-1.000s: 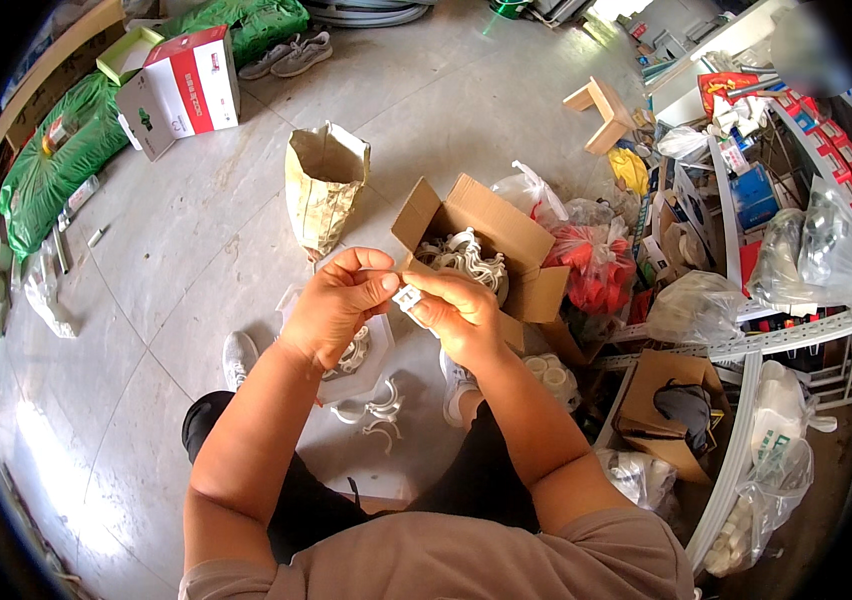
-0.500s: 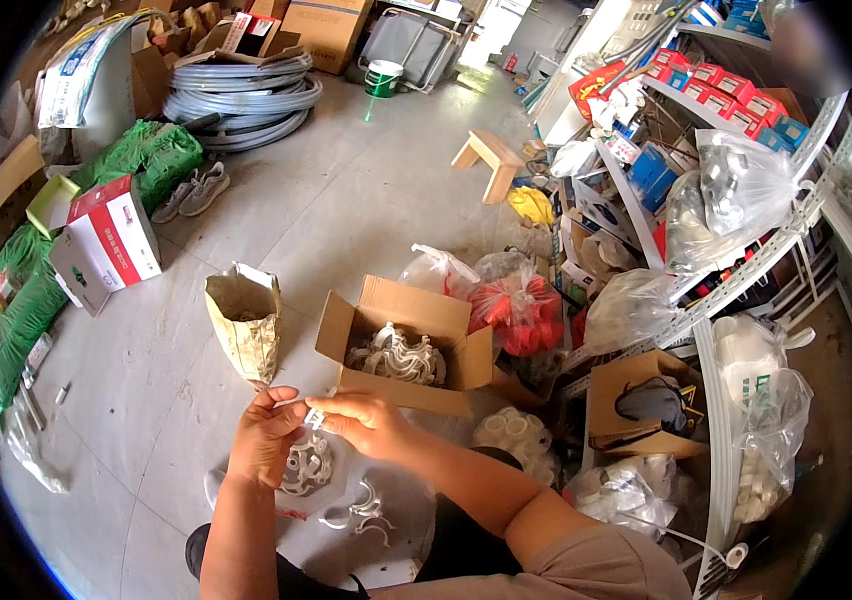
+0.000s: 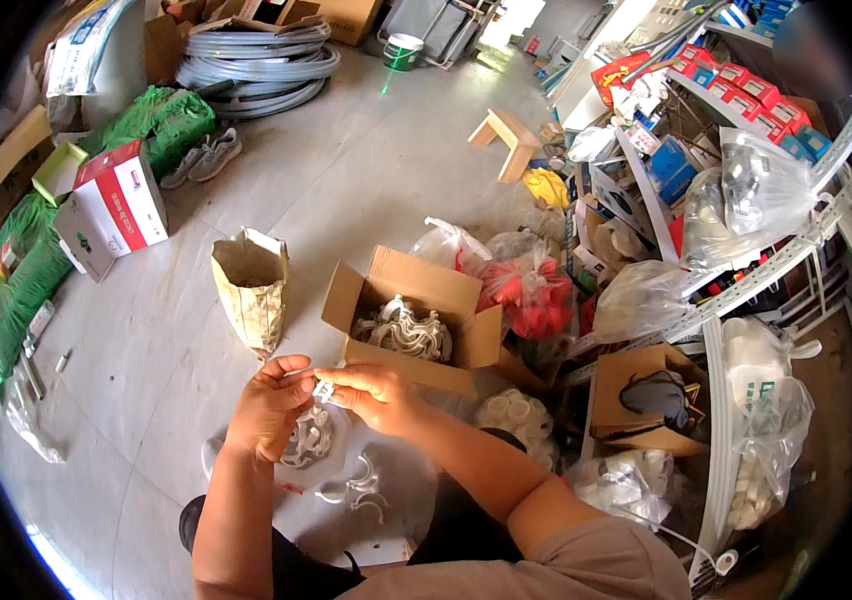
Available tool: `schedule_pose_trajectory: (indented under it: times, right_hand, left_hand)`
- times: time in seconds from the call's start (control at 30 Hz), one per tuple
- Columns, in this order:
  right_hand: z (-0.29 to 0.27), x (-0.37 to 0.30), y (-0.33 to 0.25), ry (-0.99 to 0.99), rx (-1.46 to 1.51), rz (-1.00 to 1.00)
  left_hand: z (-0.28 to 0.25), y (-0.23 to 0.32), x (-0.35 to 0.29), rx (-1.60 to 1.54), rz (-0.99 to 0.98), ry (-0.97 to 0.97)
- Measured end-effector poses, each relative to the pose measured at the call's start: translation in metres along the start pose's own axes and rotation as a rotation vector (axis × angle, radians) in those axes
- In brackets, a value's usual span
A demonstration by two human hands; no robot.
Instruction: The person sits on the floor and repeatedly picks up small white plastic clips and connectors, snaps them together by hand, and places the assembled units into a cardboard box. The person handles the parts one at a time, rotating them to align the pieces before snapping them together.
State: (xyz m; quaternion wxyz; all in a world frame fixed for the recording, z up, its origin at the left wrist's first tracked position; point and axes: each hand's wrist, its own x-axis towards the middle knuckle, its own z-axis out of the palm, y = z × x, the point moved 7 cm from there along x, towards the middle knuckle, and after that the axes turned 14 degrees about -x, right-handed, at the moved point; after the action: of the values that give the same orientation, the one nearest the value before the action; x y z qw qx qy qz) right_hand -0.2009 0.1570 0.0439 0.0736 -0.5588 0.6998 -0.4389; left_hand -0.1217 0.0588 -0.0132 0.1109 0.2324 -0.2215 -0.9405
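My left hand (image 3: 274, 408) and my right hand (image 3: 371, 392) meet above the floor, fingers pinched together on a small white plastic fitting (image 3: 323, 392). It looks like part of a pipe clip, though fingers cover much of it. Below them, white pipe clips (image 3: 308, 440) lie heaped in what looks like a clear bag or shallow container, partly hidden by my left forearm. Several loose curved clips (image 3: 358, 487) rest beside the heap. Just beyond my hands stands an open cardboard box (image 3: 411, 374) with more white curved clips (image 3: 408, 330) inside.
An open paper sack (image 3: 254, 305) stands left of the box. Bags of red parts (image 3: 536, 300) and a bag of white rings (image 3: 514, 420) sit to the right, before a crowded shelf (image 3: 716, 440). Farther off are a wooden stool (image 3: 508, 140), coiled hose (image 3: 256, 65) and green sacks (image 3: 11, 300).
The view has shifted, so the surroundings sit slightly higher and farther right. Both hands stay together on the white fitting, which shows at a somewhat different angle between the fingers.
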Motion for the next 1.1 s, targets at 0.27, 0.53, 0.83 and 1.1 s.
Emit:
schedule_pose_trajectory:
  times: [0.27,0.53,0.83,1.1]
  right_hand:
    - [-0.005,0.002,-0.005,0.069,0.009,-0.065]
    - [-0.003,0.002,-0.004,0.032,-0.018,-0.063]
    - [-0.002,0.002,-0.004,0.014,-0.005,-0.053]
    - [-0.003,0.002,-0.004,0.025,-0.007,-0.054]
  left_hand:
    - [0.002,-0.004,0.002,-0.113,0.007,-0.062]
    - [0.000,-0.005,0.004,-0.060,0.020,-0.045]
    - [-0.008,-0.002,0.007,0.051,0.039,-0.066]
    - [0.008,0.002,-0.002,-0.078,0.019,-0.095]
